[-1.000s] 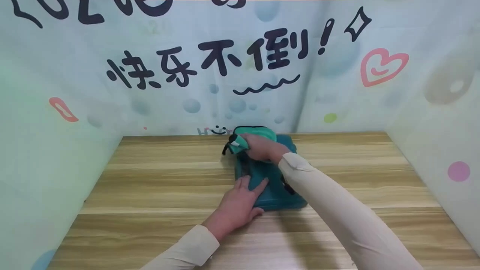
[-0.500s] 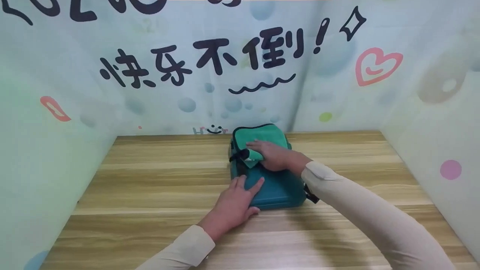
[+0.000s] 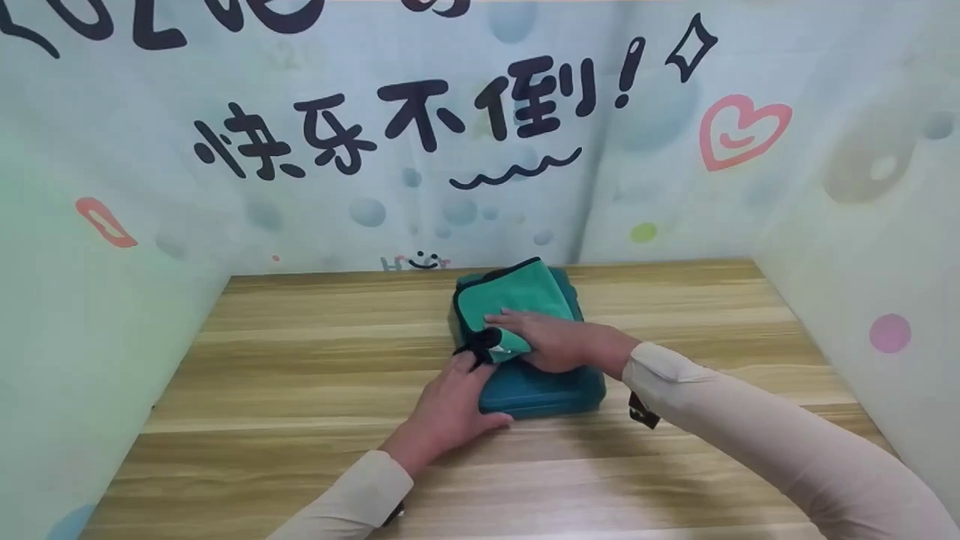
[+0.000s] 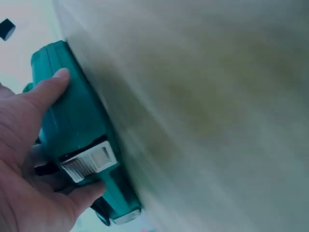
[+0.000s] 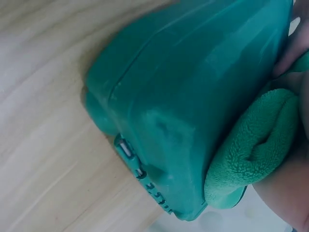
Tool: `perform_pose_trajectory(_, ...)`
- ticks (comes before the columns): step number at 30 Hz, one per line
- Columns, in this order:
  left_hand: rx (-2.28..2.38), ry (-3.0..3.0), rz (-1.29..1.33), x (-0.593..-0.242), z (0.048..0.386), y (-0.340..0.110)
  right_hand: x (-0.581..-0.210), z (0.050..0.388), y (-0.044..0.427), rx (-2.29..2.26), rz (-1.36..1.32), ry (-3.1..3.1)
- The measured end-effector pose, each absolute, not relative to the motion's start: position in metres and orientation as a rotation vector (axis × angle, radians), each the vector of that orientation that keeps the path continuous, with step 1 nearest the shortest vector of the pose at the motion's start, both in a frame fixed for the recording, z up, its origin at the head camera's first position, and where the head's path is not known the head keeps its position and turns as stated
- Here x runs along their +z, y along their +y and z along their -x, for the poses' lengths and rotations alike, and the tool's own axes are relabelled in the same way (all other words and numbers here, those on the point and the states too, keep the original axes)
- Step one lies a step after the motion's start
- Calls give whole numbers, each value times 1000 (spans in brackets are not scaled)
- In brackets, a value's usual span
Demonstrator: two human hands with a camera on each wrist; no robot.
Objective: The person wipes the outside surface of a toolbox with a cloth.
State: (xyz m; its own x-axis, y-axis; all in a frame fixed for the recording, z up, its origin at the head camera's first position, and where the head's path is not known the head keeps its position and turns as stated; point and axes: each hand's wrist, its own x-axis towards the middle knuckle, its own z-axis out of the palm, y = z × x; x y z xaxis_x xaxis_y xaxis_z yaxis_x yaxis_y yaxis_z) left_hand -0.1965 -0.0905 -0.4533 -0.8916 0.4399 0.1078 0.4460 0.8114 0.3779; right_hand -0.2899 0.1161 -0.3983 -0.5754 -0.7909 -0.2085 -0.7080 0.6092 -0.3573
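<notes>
A teal plastic case (image 3: 540,394) lies flat at the back middle of the wooden table. My left hand (image 3: 450,405) holds its near left corner; in the left wrist view the thumb (image 4: 55,84) presses one wall and another finger lies beside a pale latch (image 4: 91,162). On the lid lies a green cloth (image 3: 514,292) with black edging. My right hand (image 3: 555,341) grips a bunched fold of it, fingers stretched leftward over the lid. Up close, the folded fluffy cloth (image 5: 256,140) sits against the case beside the right hand. The right fingertips are partly hidden there.
The wooden tabletop (image 3: 315,360) extends to both sides of the case and in front of it. A printed curtain (image 3: 337,217) rises right behind it, and side panels (image 3: 862,247) flank the table. Hinges (image 5: 140,171) run along one case edge.
My right hand has moved nearer to me, drawing the cloth from the far end of the lid toward the left hand. The left hand stays at the near left corner.
</notes>
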Motion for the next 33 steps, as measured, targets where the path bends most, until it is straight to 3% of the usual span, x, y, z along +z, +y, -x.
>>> perform_pose_trajectory(11, -886, -3070, 679, -460, 207, -112, -404, 282, 121, -354, 1287, 2486)
perform_pose_trajectory(25, -744, -2883, 762, -462, 205, -119, -420, 204, 98, -421, 1393, 2615)
perform_pose_trajectory(33, -635, -2890, 838, -461, 205, -116, -427, 194, 108, -371, 1461, 2619)
